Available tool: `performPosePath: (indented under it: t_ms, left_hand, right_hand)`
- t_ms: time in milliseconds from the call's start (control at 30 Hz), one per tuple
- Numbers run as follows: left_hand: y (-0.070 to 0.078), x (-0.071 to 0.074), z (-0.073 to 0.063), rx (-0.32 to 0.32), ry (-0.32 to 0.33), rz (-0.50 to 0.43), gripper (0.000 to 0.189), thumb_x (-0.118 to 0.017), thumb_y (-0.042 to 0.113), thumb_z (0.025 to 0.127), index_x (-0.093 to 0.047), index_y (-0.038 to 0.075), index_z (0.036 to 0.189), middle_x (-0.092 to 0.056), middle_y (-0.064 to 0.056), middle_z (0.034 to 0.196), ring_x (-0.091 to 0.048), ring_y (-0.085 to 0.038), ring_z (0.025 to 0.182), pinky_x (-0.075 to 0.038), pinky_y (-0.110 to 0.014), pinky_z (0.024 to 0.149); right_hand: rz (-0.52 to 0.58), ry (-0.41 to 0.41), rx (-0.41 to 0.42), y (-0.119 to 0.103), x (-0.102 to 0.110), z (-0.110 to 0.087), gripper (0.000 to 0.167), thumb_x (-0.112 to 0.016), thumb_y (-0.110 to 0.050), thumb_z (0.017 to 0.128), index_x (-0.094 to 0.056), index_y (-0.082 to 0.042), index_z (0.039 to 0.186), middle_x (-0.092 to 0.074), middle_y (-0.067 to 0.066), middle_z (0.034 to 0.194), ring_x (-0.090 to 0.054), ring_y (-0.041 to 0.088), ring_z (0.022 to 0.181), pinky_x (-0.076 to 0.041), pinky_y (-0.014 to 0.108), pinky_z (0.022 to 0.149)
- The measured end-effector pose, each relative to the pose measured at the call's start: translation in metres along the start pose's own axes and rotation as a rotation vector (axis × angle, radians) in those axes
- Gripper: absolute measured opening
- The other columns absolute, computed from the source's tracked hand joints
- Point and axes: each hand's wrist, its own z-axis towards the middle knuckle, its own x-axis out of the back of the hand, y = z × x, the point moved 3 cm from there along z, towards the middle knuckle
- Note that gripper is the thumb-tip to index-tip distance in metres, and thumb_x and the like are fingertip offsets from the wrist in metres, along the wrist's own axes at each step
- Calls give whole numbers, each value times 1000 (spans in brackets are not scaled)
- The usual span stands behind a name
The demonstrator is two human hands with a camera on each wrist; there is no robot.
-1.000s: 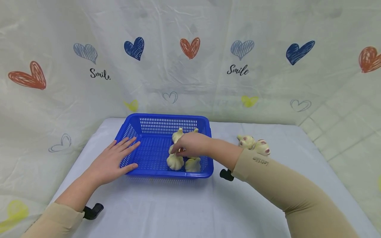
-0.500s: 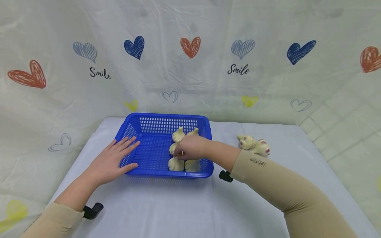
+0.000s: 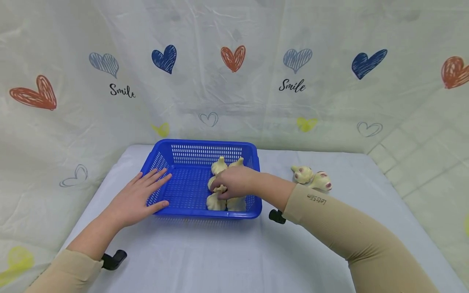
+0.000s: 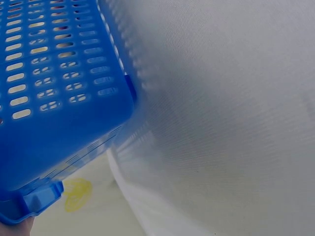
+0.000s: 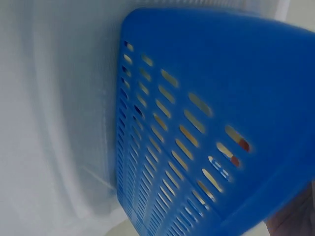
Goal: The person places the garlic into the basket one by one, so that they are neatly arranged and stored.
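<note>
A blue plastic basket (image 3: 205,213) stands on the table with several cream-white garlic bulbs in its right half. My left hand (image 3: 133,199) rests on the basket's left rim, fingers spread and straight. Inside the basket, my right hand (image 3: 238,182) is over the bulbs, thumb and fingertips parted. Below the thumb lies the front left garlic bulb (image 3: 216,202), with another garlic bulb (image 3: 236,204) to its right. Near the fingertips a middle garlic bulb (image 3: 211,184) is partly covered by the hand. A back garlic bulb (image 3: 219,167) stands with its stem up.
Two purple-streaked garlic bulbs (image 3: 312,179) lie on the white tablecloth (image 3: 227,256) right of the basket, beyond the right forearm. A pale curtain (image 3: 256,122) printed with hearts hangs behind the table. The wrist views mostly show the slotted basket wall (image 4: 54,132) close up.
The front left garlic bulb was pinched by its stem and has settled upright on the basket floor. My right thumb and fingers have parted from it. The left hand stays put.
</note>
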Motion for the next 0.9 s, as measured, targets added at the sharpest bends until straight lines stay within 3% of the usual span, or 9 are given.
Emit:
performPosePath:
  t_ms: [200, 400, 567, 733, 900]
  left_hand:
    - [1, 0, 1, 1, -1, 1, 78, -56, 58, 94, -28, 24, 158, -24, -6, 163, -17, -34, 150, -13, -57, 120]
    - [2, 0, 1, -3, 0, -2, 79, -54, 61, 94, -28, 24, 158, -24, -6, 163, -17, -34, 150, -12, -56, 120]
    - [1, -1, 1, -9, 14, -8, 78, -56, 59, 94, -28, 24, 158, -25, -6, 163, -18, -35, 150, -13, -56, 120]
    - [1, 0, -1, -6, 30, -8, 78, -58, 58, 93, -30, 24, 158, -26, -6, 163, -20, -36, 149, -13, -55, 120]
    - [2, 2, -1, -1, 6, -14, 78, -56, 59, 94, -29, 23, 158, -24, -6, 163, -17, -35, 150, -12, -56, 121]
  right_hand:
    - [34, 47, -18, 3, 14, -9, 36, -66, -38, 95, -69, -24, 128, -69, -8, 122, -66, 11, 97, -55, 37, 88]
    - [60, 89, -3, 8, 23, -17, 36, -67, -37, 95, -70, -21, 127, -71, -7, 115, -63, 8, 97, -53, 26, 86]
    - [68, 135, -14, 16, 26, -26, 33, -68, -34, 94, -71, -20, 124, -70, -9, 109, -63, 10, 95, -52, 27, 83]
    - [95, 180, -56, 30, 29, -40, 29, -67, -33, 95, -72, -23, 121, -69, -9, 112, -65, 15, 100, -53, 27, 81]
    - [109, 245, -113, 47, 30, -61, 31, -68, -32, 94, -72, -20, 121, -69, -8, 112, -64, 13, 97, -54, 28, 82]
